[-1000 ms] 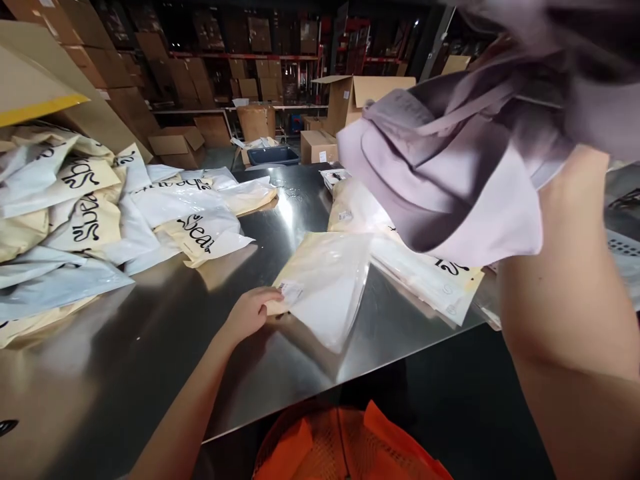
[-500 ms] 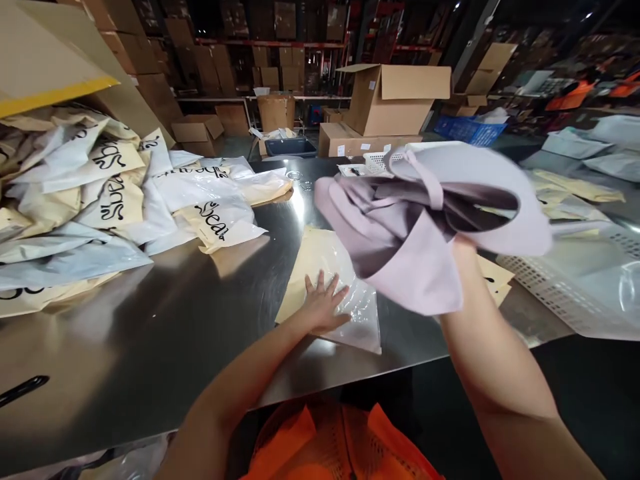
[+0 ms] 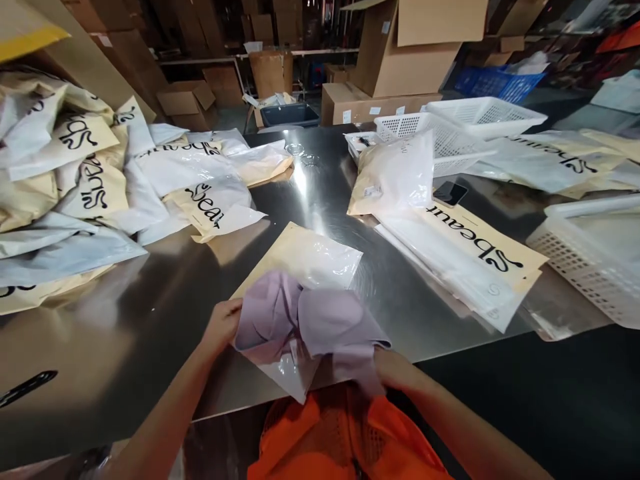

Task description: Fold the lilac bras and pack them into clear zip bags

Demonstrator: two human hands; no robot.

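A lilac bra (image 3: 335,323) of smooth cloth is spread between my two hands at the table's front edge, its rounded cups facing up. My left hand (image 3: 226,325) is closed on the bra's left edge, the fingertips partly behind the cloth. My right hand (image 3: 393,369) grips its right end, with most of the fingers hidden by the fabric. Under the bra lies a flat cream and clear plastic bag (image 3: 320,257), partly covered, one corner showing below the cloth.
A heap of filled printed bags (image 3: 200,173) covers the left side. On the right are a plump bag (image 3: 395,173), a stack of flat printed bags (image 3: 480,247), a phone (image 3: 451,193) and white baskets (image 3: 487,117). A black pen-like object (image 3: 27,387) lies at the left.
My right hand has brought the bra down and left from the air to over the bag. My left hand has left the bag and taken the bra's left edge. The view has tilted down.
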